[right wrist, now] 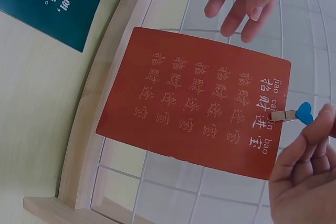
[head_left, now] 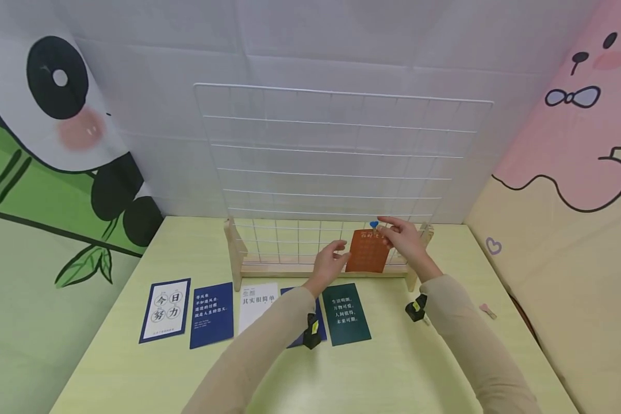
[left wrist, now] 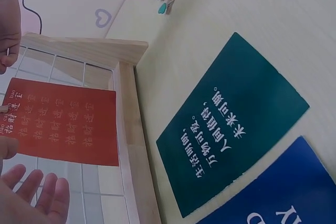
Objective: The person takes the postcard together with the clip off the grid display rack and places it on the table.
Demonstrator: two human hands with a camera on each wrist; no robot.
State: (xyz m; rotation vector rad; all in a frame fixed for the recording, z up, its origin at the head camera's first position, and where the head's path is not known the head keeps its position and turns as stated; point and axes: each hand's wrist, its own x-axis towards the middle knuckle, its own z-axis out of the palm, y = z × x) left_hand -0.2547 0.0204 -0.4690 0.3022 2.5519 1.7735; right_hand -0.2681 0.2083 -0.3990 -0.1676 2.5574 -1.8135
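A red card [head_left: 367,253] with white lettering hangs against a white wire grid [head_left: 331,152], held at its top edge by a small wooden clothespin [right wrist: 284,115] with a blue heart. My right hand [head_left: 406,240] is beside the clothespin, its index finger and thumb spread apart close to the blue heart. Near the card's left edge, my left hand [head_left: 330,265] hovers with loosely bent, parted fingers and holds nothing. In the left wrist view, the left thumb [left wrist: 7,148] overlaps the card's edge; whether it touches is unclear.
On the table lie a blue-bordered white card [head_left: 165,310], a blue card [head_left: 212,316], a white card [head_left: 256,307], a partly hidden blue card [head_left: 321,325] and a green card [head_left: 348,314]. Several clothespins, one with a teal heart [left wrist: 163,8], lie at right. A wooden stand [head_left: 290,269] supports the grid.
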